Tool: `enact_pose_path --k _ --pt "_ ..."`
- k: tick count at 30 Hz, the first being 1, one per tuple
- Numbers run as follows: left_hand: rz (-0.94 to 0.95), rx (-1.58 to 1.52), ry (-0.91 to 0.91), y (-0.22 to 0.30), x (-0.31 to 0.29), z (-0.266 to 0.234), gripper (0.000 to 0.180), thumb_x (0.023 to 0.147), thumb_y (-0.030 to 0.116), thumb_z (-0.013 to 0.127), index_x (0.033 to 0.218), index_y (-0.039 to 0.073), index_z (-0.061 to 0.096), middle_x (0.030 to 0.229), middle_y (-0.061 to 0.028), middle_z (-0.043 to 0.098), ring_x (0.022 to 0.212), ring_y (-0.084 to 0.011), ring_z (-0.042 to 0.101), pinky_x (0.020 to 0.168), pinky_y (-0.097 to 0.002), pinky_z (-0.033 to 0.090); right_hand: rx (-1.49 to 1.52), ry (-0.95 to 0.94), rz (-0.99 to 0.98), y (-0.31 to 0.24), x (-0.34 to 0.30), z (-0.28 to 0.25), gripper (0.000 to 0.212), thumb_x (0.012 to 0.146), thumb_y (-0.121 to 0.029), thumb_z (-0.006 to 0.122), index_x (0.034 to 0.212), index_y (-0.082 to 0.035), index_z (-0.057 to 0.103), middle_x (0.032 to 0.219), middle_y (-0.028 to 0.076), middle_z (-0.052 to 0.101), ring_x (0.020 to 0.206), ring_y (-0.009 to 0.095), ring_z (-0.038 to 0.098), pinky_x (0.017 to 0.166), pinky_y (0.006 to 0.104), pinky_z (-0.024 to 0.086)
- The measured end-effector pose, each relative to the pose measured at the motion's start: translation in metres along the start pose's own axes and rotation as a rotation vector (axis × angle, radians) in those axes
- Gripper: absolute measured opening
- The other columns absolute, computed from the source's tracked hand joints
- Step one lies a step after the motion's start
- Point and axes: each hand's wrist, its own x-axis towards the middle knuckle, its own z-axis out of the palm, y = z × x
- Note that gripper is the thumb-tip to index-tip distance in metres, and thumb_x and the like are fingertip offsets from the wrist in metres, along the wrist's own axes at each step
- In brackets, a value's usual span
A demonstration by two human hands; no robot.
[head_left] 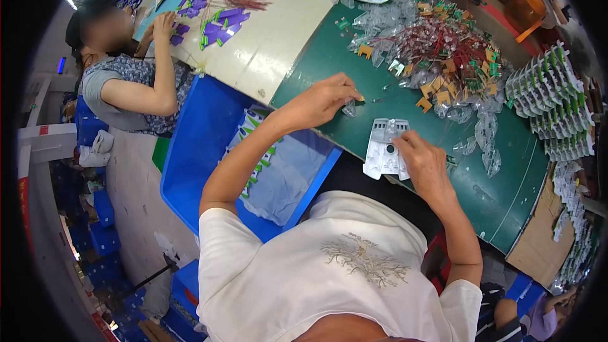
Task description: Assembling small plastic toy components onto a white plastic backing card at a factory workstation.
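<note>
Green tabletop (516, 174) fills center-right, blue bin (190, 142) center-left, messy parts pile (437, 47) upper right. Right hand (427, 161), right of center, has its fingers closed on a white casing (382, 155) mid-frame; left hand (316, 102), near center, is pinched almost together by a tiny clear piece (349, 109), can't tell if gripped.

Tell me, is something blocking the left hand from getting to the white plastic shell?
Nothing visible blocks it: green tabletop shows between the left hand and the white plastic shell. A small clear plastic piece is right by that hand. The right hand touches the shell's right side.
</note>
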Motion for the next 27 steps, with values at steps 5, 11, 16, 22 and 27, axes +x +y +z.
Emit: enact_pose_path --k 5,11,16,22,27 --pt "0.435 0.551 0.574 -0.001 -0.002 0.022 0.018 0.081 0.004 0.067 0.097 0.001 0.061 0.089 -0.0136 0.059 0.082 -0.0283 0.060 0.070 -0.0328 0.048 0.020 0.023 -0.002 0.002 -0.003 0.000 0.025 0.071 0.006 0.058 0.095 -0.001 0.062 0.091 0.009 0.058 0.074 0.027 0.063 0.058 0.0389 0.050" --pt "0.222 0.536 0.600 0.010 -0.015 0.044 0.024 0.075 0.009 0.072 0.093 0.001 0.059 0.083 -0.0128 0.058 0.074 -0.0304 0.058 0.063 -0.0396 0.047 -0.002 0.002 0.021 0.000 -0.003 -0.001 0.024 0.073 0.004 0.058 0.095 -0.003 0.063 0.093 0.008 0.060 0.076 0.027 0.064 0.059 0.0377 0.051" --pt "0.384 0.380 0.505 0.019 -0.024 0.066 0.025 0.073 0.001 0.071 0.095 0.001 0.060 0.089 -0.0146 0.060 0.082 -0.0323 0.061 0.070 -0.0388 0.050 -0.048 -0.049 0.000 0.003 -0.003 -0.003 0.025 0.072 0.000 0.059 0.096 -0.006 0.063 0.094 0.006 0.062 0.078 0.026 0.064 0.061 0.0366 0.051" --pt "0.560 0.410 0.505 0.027 -0.018 0.096 0.022 0.072 -0.002 0.068 0.093 -0.001 0.064 0.097 -0.0131 0.062 0.089 -0.0286 0.063 0.074 -0.0355 0.052 -0.035 0.033 -0.094 0.011 -0.003 0.004 0.024 0.071 -0.002 0.060 0.095 -0.005 0.061 0.088 0.005 0.057 0.071 0.023 0.061 0.056 0.0361 0.049" --pt "0.594 0.560 0.420 0.028 -0.013 0.097 0.020 0.072 0.001 0.065 0.092 -0.002 0.066 0.097 -0.0124 0.062 0.091 -0.0264 0.063 0.079 -0.0354 0.051 -0.019 0.078 -0.134 0.014 -0.006 0.006 0.026 0.071 -0.003 0.061 0.096 -0.005 0.063 0.086 0.004 0.060 0.071 0.022 0.061 0.055 0.0346 0.049"
